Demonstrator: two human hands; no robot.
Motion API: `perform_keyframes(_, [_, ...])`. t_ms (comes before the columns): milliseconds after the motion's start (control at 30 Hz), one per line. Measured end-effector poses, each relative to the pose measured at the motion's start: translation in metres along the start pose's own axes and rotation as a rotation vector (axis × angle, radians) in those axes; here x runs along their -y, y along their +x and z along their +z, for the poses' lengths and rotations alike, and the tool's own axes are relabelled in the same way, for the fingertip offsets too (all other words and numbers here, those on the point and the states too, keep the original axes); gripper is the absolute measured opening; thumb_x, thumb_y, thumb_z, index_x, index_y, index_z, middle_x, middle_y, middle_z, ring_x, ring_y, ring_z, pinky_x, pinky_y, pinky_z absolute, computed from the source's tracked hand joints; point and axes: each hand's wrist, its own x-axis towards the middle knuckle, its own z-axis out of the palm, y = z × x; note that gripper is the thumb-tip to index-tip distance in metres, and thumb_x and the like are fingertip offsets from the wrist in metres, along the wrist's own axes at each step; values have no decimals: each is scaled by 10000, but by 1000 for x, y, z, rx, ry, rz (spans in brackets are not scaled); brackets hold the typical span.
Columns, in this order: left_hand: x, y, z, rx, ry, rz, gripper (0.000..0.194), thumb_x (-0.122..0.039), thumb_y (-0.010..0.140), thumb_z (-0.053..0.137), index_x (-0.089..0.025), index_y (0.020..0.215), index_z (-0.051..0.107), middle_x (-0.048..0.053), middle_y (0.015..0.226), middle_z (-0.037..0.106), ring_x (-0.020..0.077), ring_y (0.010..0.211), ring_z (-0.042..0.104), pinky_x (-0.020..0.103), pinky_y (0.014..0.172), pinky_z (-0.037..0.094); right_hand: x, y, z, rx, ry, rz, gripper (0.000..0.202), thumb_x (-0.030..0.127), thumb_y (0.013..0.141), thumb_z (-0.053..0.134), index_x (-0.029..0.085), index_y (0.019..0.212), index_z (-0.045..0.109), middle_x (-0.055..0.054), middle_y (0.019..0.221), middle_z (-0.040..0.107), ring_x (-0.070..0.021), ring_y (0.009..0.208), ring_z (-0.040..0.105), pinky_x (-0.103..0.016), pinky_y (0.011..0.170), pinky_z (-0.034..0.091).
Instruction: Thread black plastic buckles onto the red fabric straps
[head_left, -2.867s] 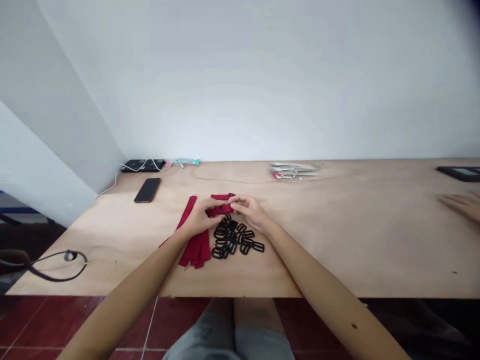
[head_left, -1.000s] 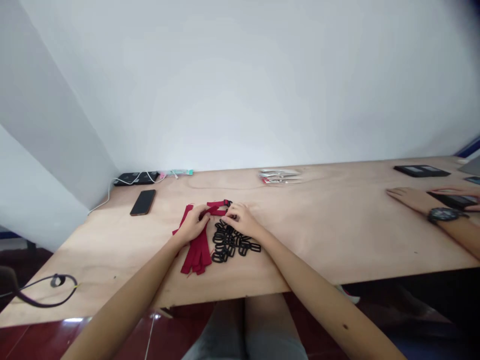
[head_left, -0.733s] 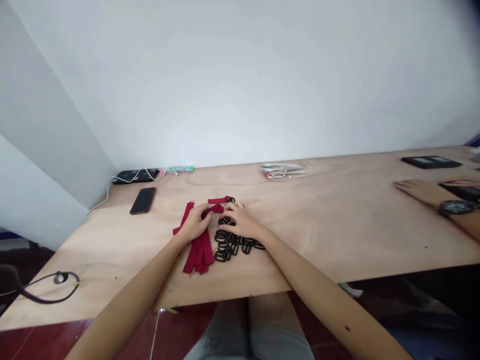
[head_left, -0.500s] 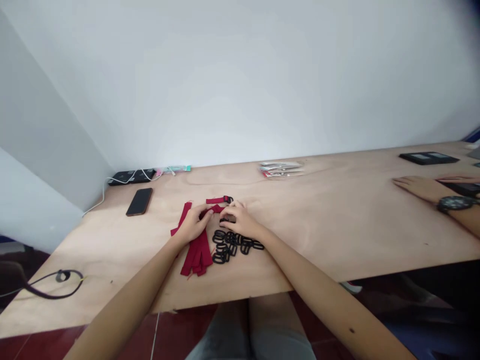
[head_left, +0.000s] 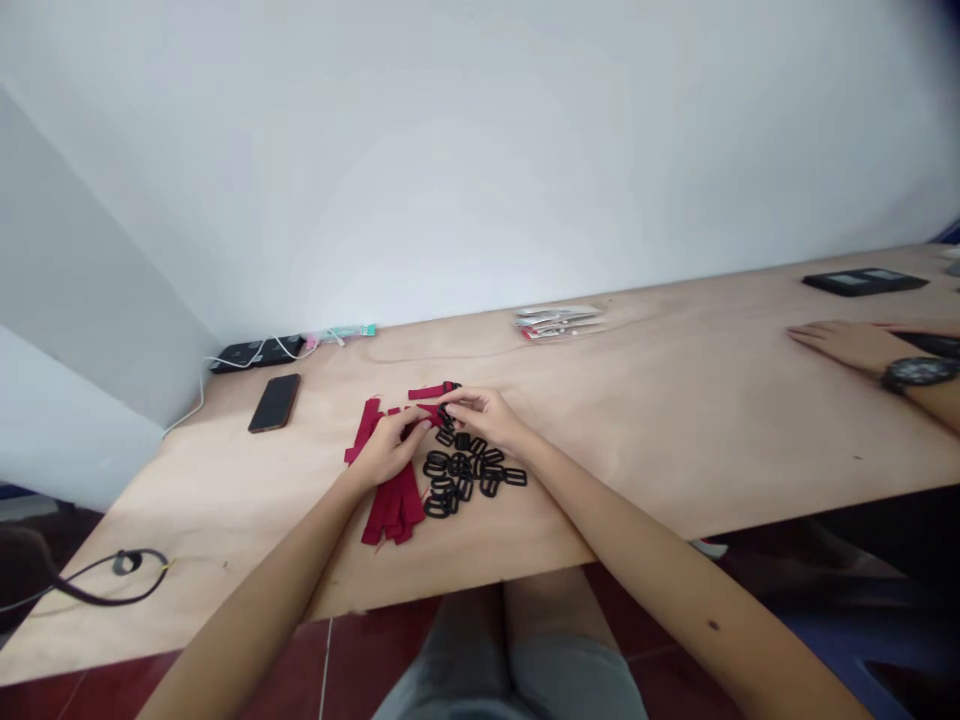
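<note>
My left hand [head_left: 392,445] is closed on a short red strap [head_left: 429,411], thumb and fingers pinching it. At the strap's right end, my right hand [head_left: 491,415] pinches a black slide buckle [head_left: 445,416]. The buckle touches the strap end; whether the strap passes through it I cannot tell. More red straps [head_left: 395,508] lie in a bundle below my left hand, partly covered by it. A loose pile of black slide buckles [head_left: 459,465] lies below my right hand. Just beyond my hands rests a red strap with a black buckle on it [head_left: 430,391].
A phone [head_left: 274,403] and black boxes with a white cable [head_left: 256,353] lie at the left. Plastic packets [head_left: 559,322] rest by the wall. A black cable loop [head_left: 124,580] is at the left front. Another person's hand [head_left: 851,345] with a watch rests at the right.
My right hand has lifted from the buckle pile to the strap end with a black buckle between its fingers. My left hand has stayed nearly in place on the strap.
</note>
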Motion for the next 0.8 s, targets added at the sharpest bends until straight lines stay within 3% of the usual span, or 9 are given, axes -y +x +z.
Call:
perform_keyframes(200, [-6,0,-1,0,-56,-9,310,-398,1092,531,-191,1162,751,84,1124,797,250,1049,723,359,975,560,-6,-2,3,21,64,21,322,430,833,892,224,1077,849,-40,956,792,-128,699,633,-263,645,527])
perform_keyframes(533, [-12,2,2,-25,-66,-50,325,-423,1082,528,-189,1060,753,72,1038,790,247,974,707,359,929,558,-3,-2,7,-7,206,77,315,402,781,942,220,1015,832,-14,921,774,-105,672,616,-240,634,518])
perform_keyframes(800, [-17,1,4,4,-185,-64,338,-460,1064,556,-195,1062,765,74,1024,788,251,968,707,377,938,581,-5,-4,7,83,179,109,334,406,819,918,195,1060,823,-31,941,783,-117,689,642,-244,644,521])
